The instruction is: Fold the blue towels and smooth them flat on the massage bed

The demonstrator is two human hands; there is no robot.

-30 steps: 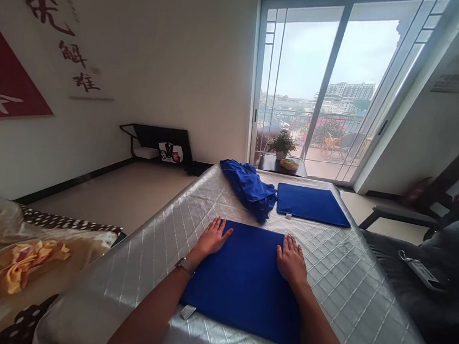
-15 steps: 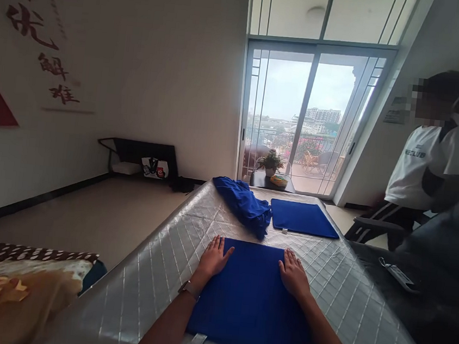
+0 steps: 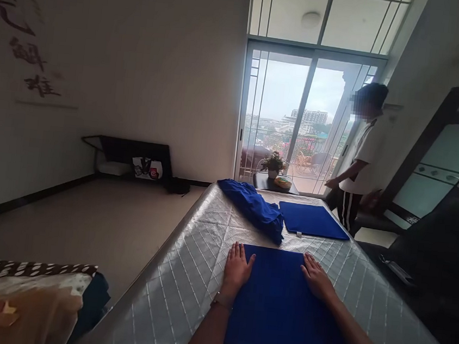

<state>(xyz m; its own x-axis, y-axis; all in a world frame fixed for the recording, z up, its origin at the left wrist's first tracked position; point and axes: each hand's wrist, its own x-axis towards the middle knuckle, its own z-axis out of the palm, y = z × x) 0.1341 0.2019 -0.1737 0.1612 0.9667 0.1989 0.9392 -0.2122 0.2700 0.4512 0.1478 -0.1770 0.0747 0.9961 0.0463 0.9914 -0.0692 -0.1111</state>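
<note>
A folded blue cloth [image 3: 281,303] lies flat on the silver quilted surface [image 3: 184,287] in front of me. My left hand [image 3: 237,268] rests flat on its far left corner, fingers stretched out. My right hand [image 3: 317,277] lies flat on its far right corner, fingers also spread. Beyond them sits a crumpled blue cloth [image 3: 256,207], and to its right a second folded blue cloth [image 3: 312,220].
A person in a white shirt [image 3: 358,158] stands by the glass balcony door [image 3: 296,124]. A small table with a potted plant [image 3: 273,165] is at the far end. A patterned cushion [image 3: 19,297] lies at lower left. A dark sofa [image 3: 437,259] borders the right.
The view has swung right and my hands with the cloth now sit further right in it. The person in white has moved from the right edge towards the balcony door.
</note>
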